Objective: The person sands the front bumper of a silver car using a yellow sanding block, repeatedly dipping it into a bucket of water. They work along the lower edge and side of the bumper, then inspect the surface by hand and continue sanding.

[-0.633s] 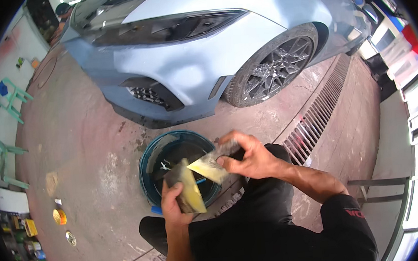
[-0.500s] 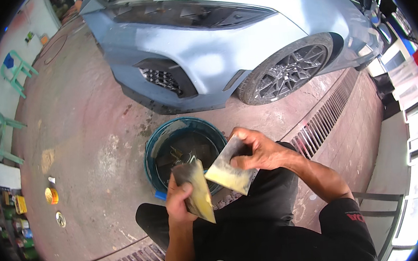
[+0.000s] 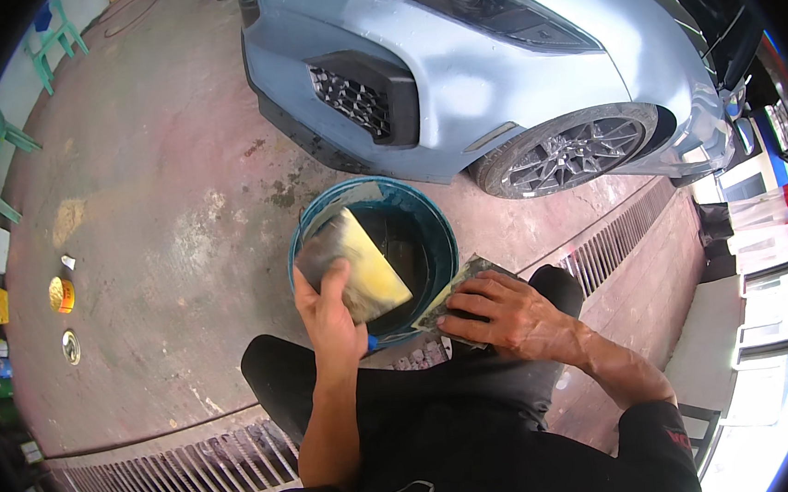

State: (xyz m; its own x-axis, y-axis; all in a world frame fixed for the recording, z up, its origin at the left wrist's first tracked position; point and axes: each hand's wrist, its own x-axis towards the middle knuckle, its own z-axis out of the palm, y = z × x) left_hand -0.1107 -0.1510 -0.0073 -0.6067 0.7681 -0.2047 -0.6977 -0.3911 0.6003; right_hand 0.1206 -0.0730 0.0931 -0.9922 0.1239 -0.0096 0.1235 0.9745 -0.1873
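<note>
My left hand (image 3: pixel 327 318) grips a flat rectangular putty spreader (image 3: pixel 370 268) by its dark side, thumb on its face. Pale yellow putty coats the other part of that spreader. In my right hand (image 3: pixel 509 316) is a second flat, dark spreader (image 3: pixel 477 269), with a little yellow along its near left edge; my fingers lie bent over it and partly hide it. Both spreaders are apart, the left one over a round teal bucket (image 3: pixel 449 232) and the right one by its near right rim. The bucket's dark inside is partly covered by the left spreader.
A blue-grey car (image 3: pixel 492 81) with whitish patches stands ahead, its front wheel (image 3: pixel 572 153) to the right. Drain grates (image 3: pixel 190 470) cross the floor. At left are an open yellow tin (image 3: pixel 62 293), a round lid (image 3: pixel 71 347) and green chairs (image 3: pixel 1 138).
The left spreader has risen over the bucket and shows more of its yellow face. My right hand has turned palm down and tilted its spreader. The view has shifted.
</note>
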